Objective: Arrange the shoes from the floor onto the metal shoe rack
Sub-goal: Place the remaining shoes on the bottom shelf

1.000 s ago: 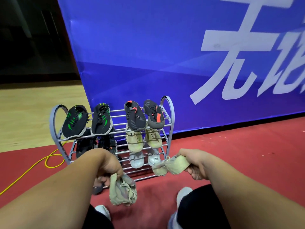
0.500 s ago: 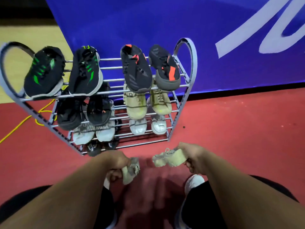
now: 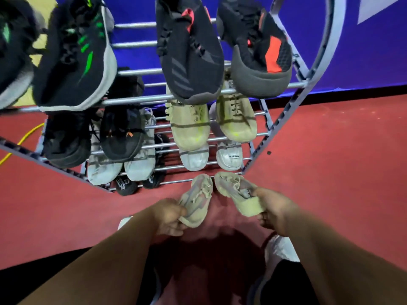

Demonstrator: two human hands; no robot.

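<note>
My left hand [image 3: 169, 217] grips the heel of a beige knit shoe [image 3: 197, 199]. My right hand [image 3: 274, 211] holds the heel of its matching beige shoe [image 3: 236, 191]. Both shoes point toe-first at the lowest right corner of the grey metal shoe rack [image 3: 293, 106], just above the red floor, toes nearly touching each other. The rack's tiers hold black-green sneakers [image 3: 74, 56], black-red sneakers [image 3: 189, 56], yellowish sneakers [image 3: 190, 126], white sneakers [image 3: 195, 158] and black ones [image 3: 66, 142].
Red floor [image 3: 330, 172] spreads to the right of the rack. A blue banner [image 3: 363, 51] stands behind it. A yellow cable [image 3: 24, 138] runs on the floor at the left. My own white shoes [image 3: 282, 249] stand close below my hands.
The view has closed in on the rack. Both hands moved forward and down, bringing the beige shoes side by side to the rack's bottom right tier.
</note>
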